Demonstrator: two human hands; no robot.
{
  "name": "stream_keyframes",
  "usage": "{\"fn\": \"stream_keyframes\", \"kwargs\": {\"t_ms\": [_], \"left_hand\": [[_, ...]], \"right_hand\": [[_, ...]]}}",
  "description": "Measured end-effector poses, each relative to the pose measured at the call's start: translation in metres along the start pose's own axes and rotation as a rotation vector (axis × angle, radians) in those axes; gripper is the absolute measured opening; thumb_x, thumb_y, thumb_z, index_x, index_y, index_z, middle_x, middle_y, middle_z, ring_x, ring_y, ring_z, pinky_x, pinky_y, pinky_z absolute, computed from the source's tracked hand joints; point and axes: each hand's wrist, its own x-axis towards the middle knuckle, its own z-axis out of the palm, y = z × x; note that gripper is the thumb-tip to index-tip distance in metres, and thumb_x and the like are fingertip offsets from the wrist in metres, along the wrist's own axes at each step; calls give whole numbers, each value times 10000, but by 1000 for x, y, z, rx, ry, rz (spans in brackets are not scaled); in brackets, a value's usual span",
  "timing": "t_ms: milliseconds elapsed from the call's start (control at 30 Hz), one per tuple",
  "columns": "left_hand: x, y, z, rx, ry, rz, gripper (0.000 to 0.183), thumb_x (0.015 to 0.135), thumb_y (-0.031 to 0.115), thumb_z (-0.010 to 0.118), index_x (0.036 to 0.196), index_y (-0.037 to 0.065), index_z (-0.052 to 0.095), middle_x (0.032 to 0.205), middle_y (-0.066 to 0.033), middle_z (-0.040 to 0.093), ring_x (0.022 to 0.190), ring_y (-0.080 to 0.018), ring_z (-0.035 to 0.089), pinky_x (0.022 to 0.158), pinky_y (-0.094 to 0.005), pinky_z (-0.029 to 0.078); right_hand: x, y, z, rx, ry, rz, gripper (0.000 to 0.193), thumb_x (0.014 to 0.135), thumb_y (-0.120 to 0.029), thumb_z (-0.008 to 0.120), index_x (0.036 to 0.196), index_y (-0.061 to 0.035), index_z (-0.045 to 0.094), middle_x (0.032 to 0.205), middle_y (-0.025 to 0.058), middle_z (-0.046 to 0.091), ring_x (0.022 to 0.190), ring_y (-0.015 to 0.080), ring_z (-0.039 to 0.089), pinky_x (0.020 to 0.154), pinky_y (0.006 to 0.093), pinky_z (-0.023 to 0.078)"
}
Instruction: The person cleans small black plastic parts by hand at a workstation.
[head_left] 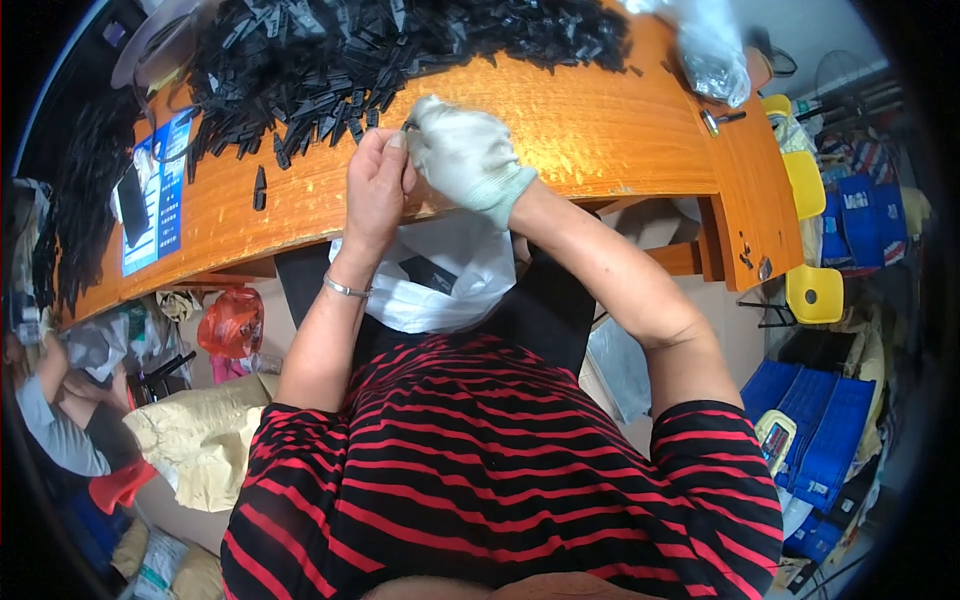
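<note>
My bare left hand (378,185), a metal bracelet at its wrist, is closed in a pinch at the table's near edge. Against its fingertips, my right hand (460,152) in a pale knit glove is closed too. A small dark piece (409,127) shows between them; it looks like one of the black plastic pieces, but most of it is covered. Just beyond both hands spreads a heap of black plastic pieces (330,75), and a single black piece (260,188) lies apart to the left. Below my hands, a white plastic bag (410,300) sits open on my lap with something black inside.
The wooden table (600,140) carries a blue-and-white printed sheet (160,205) on the left and a clear plastic bag (712,60) far right. Another person (60,415) is at the left. Yellow chairs (803,185) and blue fabric bags (815,425) stand right; brown paper (205,440) lies lower left.
</note>
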Motion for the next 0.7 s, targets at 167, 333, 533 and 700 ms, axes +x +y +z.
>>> {"fn": "stream_keyframes", "kwargs": {"t_ms": [167,333,533,700], "left_hand": [[3,-12,16,-97,237,-79,260,1087,240,488,905,80,583,666,88,476,552,-9,354,495,-195,286],[2,3,36,-206,217,-243,274,1080,249,500,858,108,578,652,91,467,560,-12,355,496,-203,263],[24,-9,18,-101,89,-165,291,1083,272,497,856,106,570,650,68,482,534,-29,363,482,-219,283],[12,6,22,38,-6,-297,256,1086,294,500,993,78,602,783,3,624,564,-47,494,498,-198,356]], "right_hand": [[0,9,6,-101,-95,-180,183,899,-195,605,927,-14,610,809,228,692,758,420,694,670,508,541],[-12,17,8,-63,-61,-108,187,874,-187,624,938,-11,611,803,224,692,761,422,694,677,509,543],[-12,14,-4,76,-45,121,213,932,-206,612,934,7,617,858,254,696,833,429,693,708,493,544],[-9,52,7,421,165,224,348,966,-305,641,1108,12,662,903,168,721,830,276,715,742,380,550]]}}
